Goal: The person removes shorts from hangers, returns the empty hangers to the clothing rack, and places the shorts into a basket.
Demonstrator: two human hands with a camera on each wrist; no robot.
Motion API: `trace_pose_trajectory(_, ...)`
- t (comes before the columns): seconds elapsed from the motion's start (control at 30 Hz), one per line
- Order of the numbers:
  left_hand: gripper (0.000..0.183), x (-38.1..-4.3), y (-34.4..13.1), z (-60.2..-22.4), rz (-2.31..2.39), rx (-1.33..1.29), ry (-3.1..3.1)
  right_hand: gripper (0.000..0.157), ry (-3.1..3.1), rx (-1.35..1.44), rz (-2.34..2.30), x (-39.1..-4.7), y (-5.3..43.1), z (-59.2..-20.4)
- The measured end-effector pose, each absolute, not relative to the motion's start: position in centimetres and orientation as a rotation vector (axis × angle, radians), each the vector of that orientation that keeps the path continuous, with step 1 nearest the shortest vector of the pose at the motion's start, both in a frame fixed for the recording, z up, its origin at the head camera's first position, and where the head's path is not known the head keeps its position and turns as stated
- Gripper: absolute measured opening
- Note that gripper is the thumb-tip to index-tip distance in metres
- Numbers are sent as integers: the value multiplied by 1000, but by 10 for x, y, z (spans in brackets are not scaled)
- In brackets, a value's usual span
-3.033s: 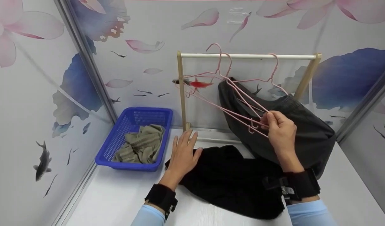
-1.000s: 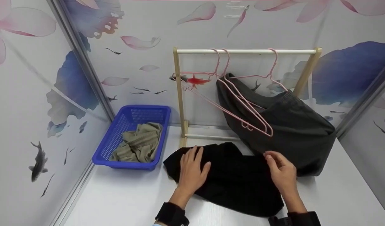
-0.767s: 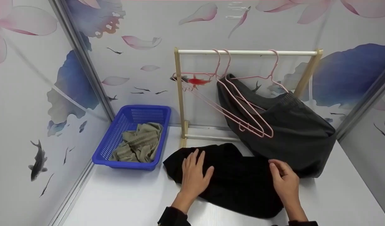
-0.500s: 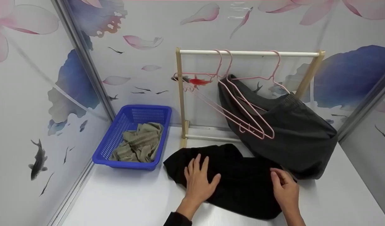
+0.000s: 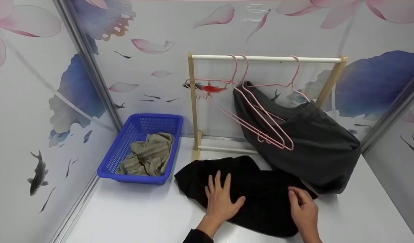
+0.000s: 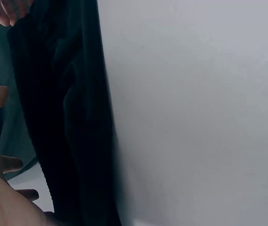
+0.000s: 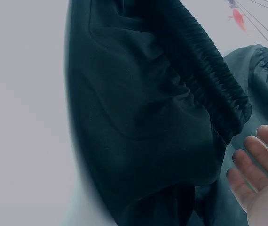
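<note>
A black elastic-waisted garment (image 5: pixel 257 189) lies on the white table, its gathered waistband (image 7: pixel 209 70) showing in the right wrist view. My left hand (image 5: pixel 222 200) is spread over it, fingers straight and apart. By the garment's right part is my right hand (image 5: pixel 303 209), its fingers loosely bent; the right wrist view shows nothing in them. Two pink hangers (image 5: pixel 260 118) hang bare from the rack's rail (image 5: pixel 267 58). To their right, a dark grey elastic-waisted garment (image 5: pixel 314 148) hangs on another pink hanger (image 5: pixel 296 72).
Left of the rack stands a blue basket (image 5: pixel 107 173) holding a crumpled khaki cloth garment (image 5: pixel 149 153). The rack's wooden left post (image 5: pixel 193 108) rises behind the black garment. Printed wall panels (image 5: pixel 153 20) close in the back and both sides of the table (image 5: pixel 139 209).
My right hand has let go of the two pink hangers, which now both hang from the rail, and has come down toward me. My left hand has slid right and nearer over the black garment.
</note>
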State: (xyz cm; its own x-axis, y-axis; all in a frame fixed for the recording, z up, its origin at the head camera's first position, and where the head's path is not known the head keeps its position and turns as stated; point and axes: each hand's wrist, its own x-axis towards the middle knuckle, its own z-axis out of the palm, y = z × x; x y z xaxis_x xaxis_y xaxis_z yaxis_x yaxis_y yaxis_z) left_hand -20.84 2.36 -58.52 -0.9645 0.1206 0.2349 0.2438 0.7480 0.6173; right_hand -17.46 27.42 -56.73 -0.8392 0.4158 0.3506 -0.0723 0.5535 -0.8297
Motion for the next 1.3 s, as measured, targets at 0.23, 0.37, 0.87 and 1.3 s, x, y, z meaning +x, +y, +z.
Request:
trace_pose_trajectory(0.23,91,-218,36,-589,-1015,-349,-2829,17,-2248,-253,1259,-172,271,-568)
trace_pose_trajectory(0.37,92,-223,42,-592,-982,-360,-2873,18,-2263,-276,1267,-172,270,-569)
trace_pose_trajectory(0.87,110,-239,64,-596,-641,-308,-3070,18,-2265,-242,1265,-174,270,-568)
trace_pose_trajectory(1.3,121,-252,88,-603,-150,-171,-3311,16,-2212,-181,1260,-184,264,-563)
